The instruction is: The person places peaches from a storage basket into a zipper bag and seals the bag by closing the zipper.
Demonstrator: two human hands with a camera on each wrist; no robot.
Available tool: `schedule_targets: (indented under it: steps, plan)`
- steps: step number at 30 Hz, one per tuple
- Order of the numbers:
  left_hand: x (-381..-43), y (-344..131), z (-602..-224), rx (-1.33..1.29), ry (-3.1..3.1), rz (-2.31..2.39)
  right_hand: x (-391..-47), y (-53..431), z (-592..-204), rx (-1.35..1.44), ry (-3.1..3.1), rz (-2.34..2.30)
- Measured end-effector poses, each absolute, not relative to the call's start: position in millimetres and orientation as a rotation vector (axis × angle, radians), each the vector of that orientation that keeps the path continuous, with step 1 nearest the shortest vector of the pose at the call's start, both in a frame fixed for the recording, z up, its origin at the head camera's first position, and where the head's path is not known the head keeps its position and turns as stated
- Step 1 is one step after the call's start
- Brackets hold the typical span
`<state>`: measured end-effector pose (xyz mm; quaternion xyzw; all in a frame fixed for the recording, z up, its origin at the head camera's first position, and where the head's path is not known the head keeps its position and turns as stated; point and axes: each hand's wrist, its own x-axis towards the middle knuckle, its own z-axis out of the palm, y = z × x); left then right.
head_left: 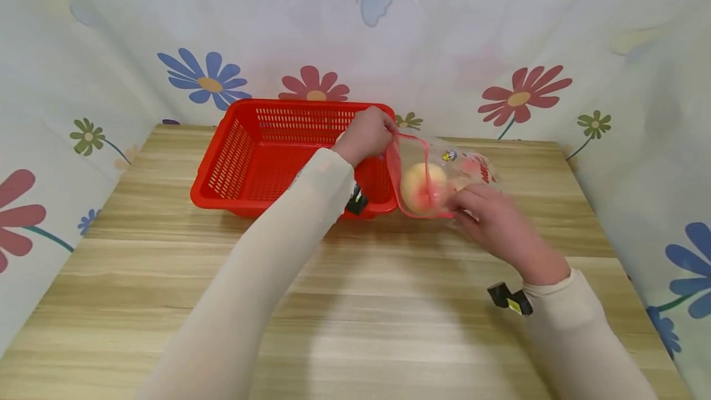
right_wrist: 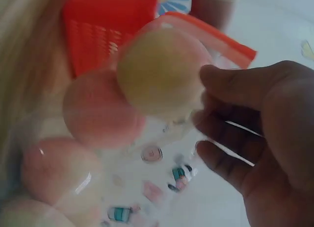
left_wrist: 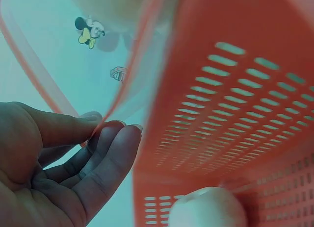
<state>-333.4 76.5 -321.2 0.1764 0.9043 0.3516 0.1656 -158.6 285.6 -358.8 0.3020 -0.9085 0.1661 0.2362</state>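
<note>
In the head view a clear plastic bag (head_left: 472,162) with red edging and cartoon prints lies against the basket's right side, mouth spread. My left hand (head_left: 366,131) pinches the bag's red edge between thumb and fingers; in the left wrist view the left hand (left_wrist: 73,163) shows that pinch closely. A yellow and pink peach (head_left: 419,190) sits at the bag's mouth. My right hand (head_left: 494,221) is beside it, thumb and fingertips apart and right at the peach's side. Through the film, the right wrist view shows several more peaches, including a pink peach (right_wrist: 100,109).
A red slotted plastic basket (head_left: 244,204) stands at the back of the wooden table (head_left: 389,313). Inside it is another pale peach (left_wrist: 208,210), mostly hidden by my left hand in the head view. A flower-printed curtain (head_left: 433,66) hangs close behind.
</note>
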Motion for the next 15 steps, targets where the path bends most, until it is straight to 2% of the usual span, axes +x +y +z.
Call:
schedule_targets:
  steps: [9, 15]
  plan:
    - [-333.5, 73.4, -269.0, 0.574, 2.597, 1.054, -143.2, 329.1, -299.1, 0.466, -2.435, 0.439]
    - [-310.3, 86.2, -221.6, 0.772, 2.65, 1.026, -132.7, 360.7, -276.7, 0.18, -2.242, 0.615]
